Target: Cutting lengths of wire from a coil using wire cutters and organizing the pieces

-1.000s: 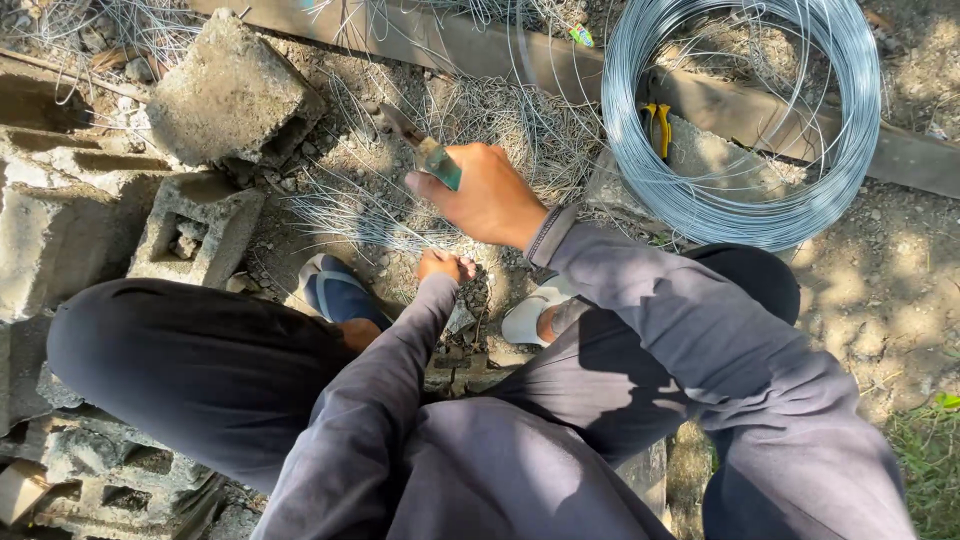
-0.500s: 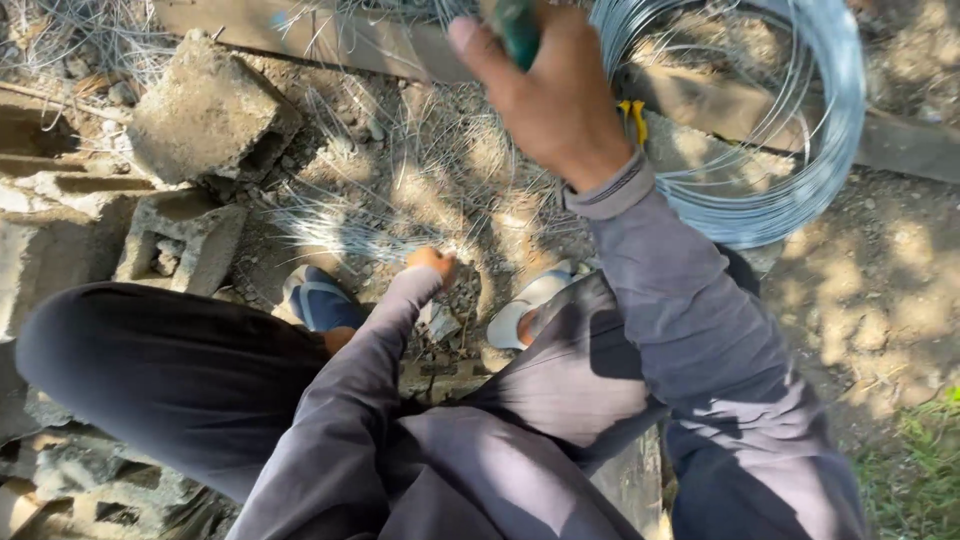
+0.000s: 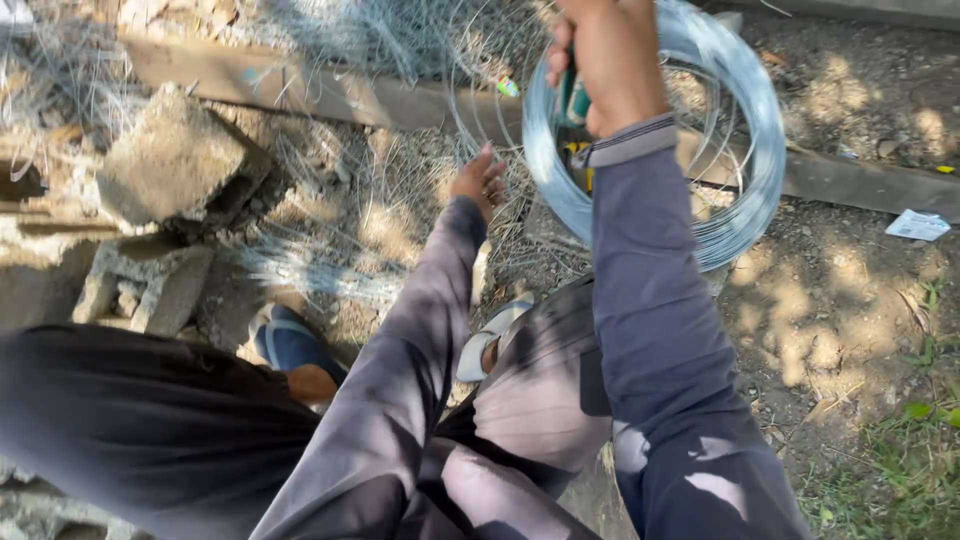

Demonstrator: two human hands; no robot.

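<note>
Both hands reach forward over the ground. Right hand (image 3: 610,60) is raised near the top edge, fingers closed around a green-handled tool (image 3: 572,98), in front of the wire coil (image 3: 745,200), which lies on the dirt against a wooden plank (image 3: 330,95). Left hand (image 3: 480,180) stretches lower with fingers loosely spread among loose wire strands (image 3: 330,270), gripping nothing visible. Broken concrete blocks (image 3: 170,170) sit to the left, near a sandalled foot (image 3: 290,345).
</note>
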